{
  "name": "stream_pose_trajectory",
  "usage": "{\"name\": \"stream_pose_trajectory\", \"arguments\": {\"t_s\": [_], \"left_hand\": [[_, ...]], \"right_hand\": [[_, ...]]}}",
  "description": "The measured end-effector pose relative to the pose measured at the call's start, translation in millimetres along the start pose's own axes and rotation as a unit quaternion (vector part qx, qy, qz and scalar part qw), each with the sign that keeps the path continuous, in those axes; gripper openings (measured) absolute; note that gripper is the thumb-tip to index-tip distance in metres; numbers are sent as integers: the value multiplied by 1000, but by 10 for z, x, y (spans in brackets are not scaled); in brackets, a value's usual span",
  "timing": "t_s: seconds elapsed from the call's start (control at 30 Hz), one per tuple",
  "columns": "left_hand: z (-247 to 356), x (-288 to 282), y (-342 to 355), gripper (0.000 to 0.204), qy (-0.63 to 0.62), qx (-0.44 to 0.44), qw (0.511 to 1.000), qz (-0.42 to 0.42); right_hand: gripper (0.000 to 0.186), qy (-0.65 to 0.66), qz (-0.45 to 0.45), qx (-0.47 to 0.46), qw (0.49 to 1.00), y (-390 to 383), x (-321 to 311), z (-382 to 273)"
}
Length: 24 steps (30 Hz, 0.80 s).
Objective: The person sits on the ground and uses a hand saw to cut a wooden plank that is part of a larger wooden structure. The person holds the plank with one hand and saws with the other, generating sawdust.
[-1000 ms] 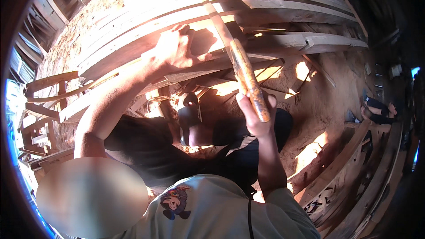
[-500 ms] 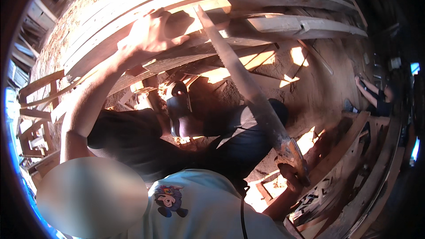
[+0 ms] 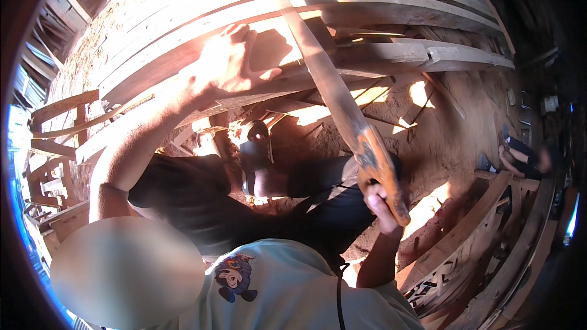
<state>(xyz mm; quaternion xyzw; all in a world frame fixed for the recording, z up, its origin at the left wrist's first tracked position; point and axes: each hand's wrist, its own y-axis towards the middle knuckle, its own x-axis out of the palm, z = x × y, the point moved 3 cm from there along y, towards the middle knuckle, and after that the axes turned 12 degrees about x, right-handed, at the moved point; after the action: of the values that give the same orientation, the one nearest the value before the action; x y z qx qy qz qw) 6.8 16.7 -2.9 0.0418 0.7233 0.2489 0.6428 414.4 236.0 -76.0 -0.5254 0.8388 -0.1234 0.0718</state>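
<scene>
My right hand (image 3: 382, 209) is wrapped round the worn wooden handle of a handsaw (image 3: 333, 88). The long blade slants up and to the left, crossing a wooden beam (image 3: 373, 55), with its tip over the boards behind. It looks laid across the wood, though I cannot tell whether the teeth are in a cut. To the left of the blade, my left hand (image 3: 229, 61) lies on the sunlit wood with thumb and fingers spread. Strong glare washes out the wood's edges round that hand.
Long planks (image 3: 257, 9) run side by side at the far side. A wooden frame (image 3: 58, 140) stands at the left. Slatted timber (image 3: 465, 238) leans at the lower right. Offcuts lie on the dirt floor below the beam. Another person (image 3: 526, 156) sits at the far right.
The saw has moved forward and up, its tip now reaching further over the boards. My right hand has come forward with it. My left hand appears slightly further right in view.
</scene>
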Motion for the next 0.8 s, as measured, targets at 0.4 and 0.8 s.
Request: {"name": "stream_pose_trajectory", "arguments": {"t_s": [0.4, 0.8], "left_hand": [[155, -102, 137, 81, -18, -63, 996, -69], [59, -38, 39, 85, -46, -82, 991, -99]], "right_hand": [[16, -56, 42, -97, 993, 592, 933, -1028], [28, -121, 61, -51, 989, -968, -278, -438]]}}
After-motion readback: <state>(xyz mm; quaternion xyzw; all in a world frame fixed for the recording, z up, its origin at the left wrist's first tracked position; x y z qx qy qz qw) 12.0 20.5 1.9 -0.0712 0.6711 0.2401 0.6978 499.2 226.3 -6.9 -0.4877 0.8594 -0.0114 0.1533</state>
